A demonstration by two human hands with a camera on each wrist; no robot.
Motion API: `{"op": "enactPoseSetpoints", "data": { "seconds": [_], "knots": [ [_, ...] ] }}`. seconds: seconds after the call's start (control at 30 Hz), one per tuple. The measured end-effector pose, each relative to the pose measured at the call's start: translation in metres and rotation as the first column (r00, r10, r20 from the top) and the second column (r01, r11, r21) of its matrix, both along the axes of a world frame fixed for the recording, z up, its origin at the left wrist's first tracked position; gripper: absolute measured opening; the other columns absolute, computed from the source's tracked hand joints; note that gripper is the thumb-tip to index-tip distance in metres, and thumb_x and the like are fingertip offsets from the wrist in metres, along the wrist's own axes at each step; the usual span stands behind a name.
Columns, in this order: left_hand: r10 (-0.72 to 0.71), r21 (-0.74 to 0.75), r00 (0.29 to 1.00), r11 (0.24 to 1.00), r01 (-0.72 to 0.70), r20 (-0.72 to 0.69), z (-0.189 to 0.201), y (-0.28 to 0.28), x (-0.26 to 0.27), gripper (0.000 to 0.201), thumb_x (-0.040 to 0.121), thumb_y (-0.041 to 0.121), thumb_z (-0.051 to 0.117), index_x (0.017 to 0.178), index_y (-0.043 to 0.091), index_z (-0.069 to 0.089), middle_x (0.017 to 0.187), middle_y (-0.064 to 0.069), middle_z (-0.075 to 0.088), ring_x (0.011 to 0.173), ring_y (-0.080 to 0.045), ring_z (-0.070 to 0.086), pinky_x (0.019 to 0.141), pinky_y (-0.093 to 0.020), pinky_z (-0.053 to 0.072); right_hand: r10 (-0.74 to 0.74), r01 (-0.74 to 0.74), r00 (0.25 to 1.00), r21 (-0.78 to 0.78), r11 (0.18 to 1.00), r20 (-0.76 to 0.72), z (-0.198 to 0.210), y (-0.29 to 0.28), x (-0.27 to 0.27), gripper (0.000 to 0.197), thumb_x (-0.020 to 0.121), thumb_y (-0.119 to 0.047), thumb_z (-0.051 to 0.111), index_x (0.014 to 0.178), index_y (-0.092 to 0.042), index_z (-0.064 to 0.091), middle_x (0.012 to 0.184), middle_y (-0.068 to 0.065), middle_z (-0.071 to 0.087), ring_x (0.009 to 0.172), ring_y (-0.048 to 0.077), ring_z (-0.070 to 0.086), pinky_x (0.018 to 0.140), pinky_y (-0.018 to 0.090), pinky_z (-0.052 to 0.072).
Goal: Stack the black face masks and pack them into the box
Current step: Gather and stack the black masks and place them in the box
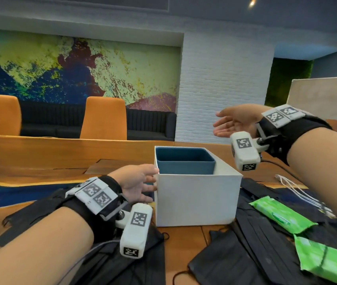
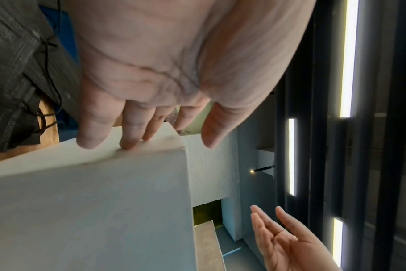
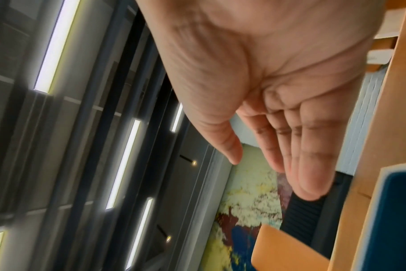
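Now left hand (image 1: 136, 182) touches box (image 1: 196, 198); right hand (image 1: 235, 122) raised above it

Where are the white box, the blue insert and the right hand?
white box (image 1: 196, 198), head view, on its front wall.
blue insert (image 1: 184, 166), head view, on its near outer wall inside the box.
right hand (image 1: 236, 122), head view, on the open palm, raised above the table.

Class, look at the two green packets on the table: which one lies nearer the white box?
The upper green packet, lying just right of the white box. The other packet sits lower right, closer to the camera and farther from the box.
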State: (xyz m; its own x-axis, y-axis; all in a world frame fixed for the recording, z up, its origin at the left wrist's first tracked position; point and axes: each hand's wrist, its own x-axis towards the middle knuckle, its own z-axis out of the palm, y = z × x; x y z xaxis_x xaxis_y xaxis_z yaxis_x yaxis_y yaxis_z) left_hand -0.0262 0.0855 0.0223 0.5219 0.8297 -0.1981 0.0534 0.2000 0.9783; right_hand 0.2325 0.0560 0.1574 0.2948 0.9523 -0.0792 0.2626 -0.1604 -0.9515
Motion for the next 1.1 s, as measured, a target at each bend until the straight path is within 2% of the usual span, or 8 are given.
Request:
{"op": "enactPoseSetpoints", "data": {
  "seconds": [0.37,0.57,0.67,0.8,0.87,0.9,1.0,1.1],
  "knots": [
    [0.115,0.006,0.961,0.993,-0.117,-0.251,-0.008,-0.05,-0.063,0.031,0.099,0.034,0.041,0.118,0.015,0.056,0.121,-0.012,0.057,0.096,-0.023,0.058,0.098,-0.047,0.038,0.285,-0.262,0.957,-0.272,0.926,0.048,-0.109,-0.059,-0.07,0.033,0.097,-0.035,0.051,0.102,-0.004,0.058,0.091,0.015,0.063,0.082,0.025,0.063,0.078,0.034,0.055],
    [0.209,0.103,0.852,0.978,-0.182,-0.48,-0.02,-0.047,-0.085,0.03,0.096,0.04,0.046,0.111,0.019,0.061,0.094,-0.002,0.055,0.08,-0.016,0.052,0.096,-0.042,0.04,0.286,-0.233,0.956,-0.407,0.883,0.072,-0.152,-0.061,-0.1,0.033,0.093,-0.034,0.058,0.106,-0.003,0.054,0.097,0.014,0.058,0.092,0.024,0.058,0.084,0.037,0.05],
    [0.255,0.179,0.775,0.967,-0.184,-0.579,-0.027,-0.042,-0.092,0.039,0.098,0.037,0.045,0.126,0.011,0.054,0.1,-0.001,0.05,0.076,-0.013,0.046,0.067,-0.025,0.049,0.284,-0.2,0.951,-0.465,0.862,0.118,-0.171,-0.055,-0.108,0.04,0.09,-0.037,0.062,0.112,-0.005,0.052,0.106,0.013,0.058,0.106,0.026,0.058,0.097,0.042,0.048],
    [0.239,0.191,0.721,0.97,-0.149,-0.651,-0.027,-0.033,-0.094,0.052,0.099,0.039,0.041,0.141,0.008,0.041,0.123,-0.008,0.045,0.094,-0.02,0.046,0.079,-0.031,0.037,0.311,-0.196,0.94,-0.521,0.831,0.143,-0.188,-0.037,-0.118,0.046,0.089,-0.039,0.063,0.118,-0.006,0.051,0.101,0.01,0.06,0.097,0.022,0.06,0.103,0.046,0.044],
    [0.242,0.208,0.681,0.969,-0.133,-0.691,-0.024,-0.027,-0.093,0.054,0.099,0.039,0.04,0.143,0.008,0.039,0.128,-0.014,0.045,0.095,-0.021,0.051,0.079,-0.032,0.04,0.332,-0.198,0.929,-0.541,0.817,0.162,-0.191,-0.031,-0.122,0.048,0.091,-0.036,0.06,0.125,-0.003,0.05,0.095,0.007,0.058,0.085,0.017,0.059,0.1,0.04,0.047],
    [0.257,0.24,0.648,0.964,-0.117,-0.717,-0.024,-0.024,-0.094,0.053,0.1,0.038,0.041,0.143,0.007,0.038,0.137,-0.016,0.044,0.111,-0.025,0.05,0.089,-0.033,0.04,0.348,-0.198,0.92,-0.552,0.81,0.18,-0.192,-0.028,-0.125,0.043,0.093,-0.035,0.058,0.122,-0.003,0.051,0.091,0.006,0.056,0.081,0.015,0.057,0.092,0.034,0.05],
    [0.3,0.313,0.538,0.947,-0.07,-0.788,-0.026,-0.02,-0.097,0.054,0.099,0.035,0.046,0.142,0.004,0.037,0.151,-0.012,0.033,0.138,-0.025,0.034,0.105,-0.031,0.031,0.4,-0.191,0.886,-0.604,0.774,0.233,-0.195,-0.024,-0.134,0.027,0.095,-0.034,0.055,0.088,-0.008,0.05,0.082,0.004,0.051,0.072,0.01,0.052,0.059,0.018,0.047],
    [0.255,0.276,0.472,0.961,-0.025,-0.844,-0.034,-0.016,-0.097,0.059,0.095,0.04,0.051,0.142,0.006,0.038,0.152,-0.012,0.033,0.138,-0.025,0.034,0.105,-0.031,0.032,0.415,-0.201,0.89,-0.655,0.729,0.188,-0.199,-0.018,-0.138,0.017,0.092,-0.037,0.06,0.094,-0.021,0.056,0.092,-0.007,0.059,0.092,0.009,0.058,0.061,0.016,0.042]
  ]
}}
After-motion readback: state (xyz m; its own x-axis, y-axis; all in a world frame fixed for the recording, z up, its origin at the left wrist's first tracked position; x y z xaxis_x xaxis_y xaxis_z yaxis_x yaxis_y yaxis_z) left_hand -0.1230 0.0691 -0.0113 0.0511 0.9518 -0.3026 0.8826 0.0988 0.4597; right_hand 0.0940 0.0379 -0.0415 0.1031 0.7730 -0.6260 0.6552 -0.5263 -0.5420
